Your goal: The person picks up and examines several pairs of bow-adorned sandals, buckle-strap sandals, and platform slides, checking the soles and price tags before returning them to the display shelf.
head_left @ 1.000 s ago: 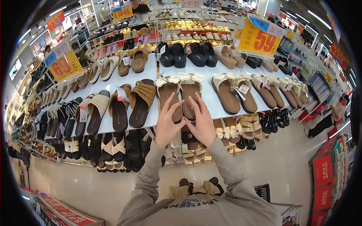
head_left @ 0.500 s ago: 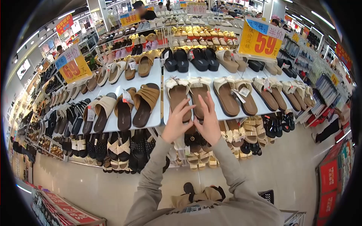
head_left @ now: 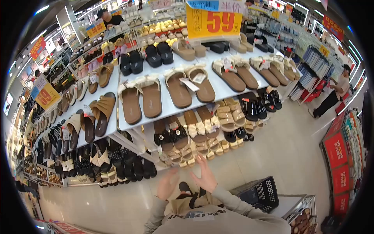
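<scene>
My left hand (head_left: 167, 185) is in front of my body, slightly blurred, fingers stretched out and nothing in it. Beside it, my right hand (head_left: 205, 177) is also empty, its fingers spread. Both are low, in front of the shelf's lower tiers. Nearest to them are beige strapped sandals (head_left: 187, 159) on the bottom tier. Higher up, a pair of brown-soled slippers with cream bows (head_left: 152, 102) lies on the white display shelf (head_left: 136, 125). To its right is a similar tagged pair (head_left: 180, 93).
A black perforated basket (head_left: 265, 194) stands on the floor at my right. Red boxes (head_left: 336, 150) line the right side. A yellow price sign (head_left: 214, 23) rises above the shelf. One person (head_left: 335, 91) is at the far right, another (head_left: 111, 17) behind the racks.
Both hands have come down and back from the bowed slippers toward my body. The view has turned to the right, and the black basket now shows more fully.
</scene>
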`<state>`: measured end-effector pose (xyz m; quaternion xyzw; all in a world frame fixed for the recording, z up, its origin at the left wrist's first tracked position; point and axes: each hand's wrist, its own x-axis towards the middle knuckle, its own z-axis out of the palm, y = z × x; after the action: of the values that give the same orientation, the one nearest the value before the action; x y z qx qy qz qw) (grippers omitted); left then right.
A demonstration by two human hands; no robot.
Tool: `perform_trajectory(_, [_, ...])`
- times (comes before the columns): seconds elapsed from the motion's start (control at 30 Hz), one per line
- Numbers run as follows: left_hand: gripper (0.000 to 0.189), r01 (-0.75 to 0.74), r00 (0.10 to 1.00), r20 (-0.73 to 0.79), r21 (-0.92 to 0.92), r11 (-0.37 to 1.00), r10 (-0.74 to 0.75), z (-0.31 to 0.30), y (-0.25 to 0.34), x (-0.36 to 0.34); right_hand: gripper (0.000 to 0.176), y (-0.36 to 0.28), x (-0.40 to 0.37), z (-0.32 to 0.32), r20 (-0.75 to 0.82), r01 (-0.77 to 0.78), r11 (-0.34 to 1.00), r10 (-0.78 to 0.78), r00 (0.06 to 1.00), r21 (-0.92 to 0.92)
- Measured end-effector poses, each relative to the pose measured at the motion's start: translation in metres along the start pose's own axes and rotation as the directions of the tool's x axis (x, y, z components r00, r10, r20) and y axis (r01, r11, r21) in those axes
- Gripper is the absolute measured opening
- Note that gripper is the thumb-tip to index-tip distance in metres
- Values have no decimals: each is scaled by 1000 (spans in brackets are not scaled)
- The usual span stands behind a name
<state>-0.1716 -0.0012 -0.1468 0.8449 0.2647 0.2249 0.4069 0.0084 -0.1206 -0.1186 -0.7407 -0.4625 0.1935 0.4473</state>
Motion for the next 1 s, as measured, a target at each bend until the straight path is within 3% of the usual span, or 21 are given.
perform_trajectory(0.03, [37,29,999,15,4,1000,-29,7,17,-9,69,19,-10,0,18,-24,1000,23,1000,14])
perform_trajectory(0.1, [36,167,964,228,-130,977,-135,20,53,-33,72,52,-38,4,88,-3,1000,4,996,-10])
perform_trajectory(0.17, [40,188,935,330,-162,969,-127,34,35,-58,63,58,-68,3,187,-86,995,95,978,-56])
perform_trajectory(0.23, [38,200,946,296,-211,957,-133,24,47,-72,47,69,-84,1,527,57,923,166,834,-381])
perform_trajectory(0.27, [33,316,849,454,-24,948,-272,14,46,-78,47,83,-95,6,533,65,924,159,831,-377])
perform_trajectory(0.3, [33,392,716,560,173,904,-417,4,43,-84,41,95,-108,14,674,154,901,182,716,-407])
perform_trajectory(0.33, [38,366,680,576,271,890,-454,9,10,-113,38,108,-118,24,791,254,871,214,573,-420])
perform_trajectory(0.37, [38,386,693,551,262,885,-465,7,-1,-125,38,96,-118,22,806,287,864,200,557,-413])
perform_trajectory(0.43, [37,359,461,695,423,832,-552,-2,-10,-151,38,54,-118,15,818,288,863,216,533,-415])
perform_trajectory(0.5, [36,452,473,703,323,831,-531,-10,-12,-169,39,55,-120,32,855,343,876,135,501,-339])
perform_trajectory(0.57, [34,520,500,710,212,828,-496,-19,-17,-190,38,22,-107,42,890,328,876,207,405,-353])
perform_trajectory(0.63, [31,435,612,649,199,878,-451,-33,-30,-214,39,4,-106,67,902,392,846,209,379,-361])
perform_trajectory(0.7, [31,491,630,609,168,855,-482,-59,-40,-241,40,-19,-104,100,905,441,817,213,369,-372])
perform_trajectory(0.77, [31,534,635,583,142,834,-506,-87,-57,-276,43,-44,-106,140,936,429,841,230,268,-329])
perform_trajectory(0.8, [32,573,639,572,93,814,-515,-105,-65,-297,43,-55,-110,164,938,443,837,218,268,-321])
perform_trajectory(0.87, [34,616,634,553,62,785,-541,-139,-85,-332,47,-70,-112,211,971,507,828,190,145,-237])
perform_trajectory(0.9, [34,613,653,528,51,788,-543,-153,-96,-351,47,-84,-110,231,972,535,812,184,143,-233])
perform_trajectory(0.97, [44,635,695,499,-88,768,-518,-178,-114,-391,50,-119,-109,271,977,521,834,215,-8,-180])
perform_trajectory(1.0, [40,627,715,474,-106,772,-515,-194,-115,-406,50,-136,-110,289,975,509,838,223,12,-198])
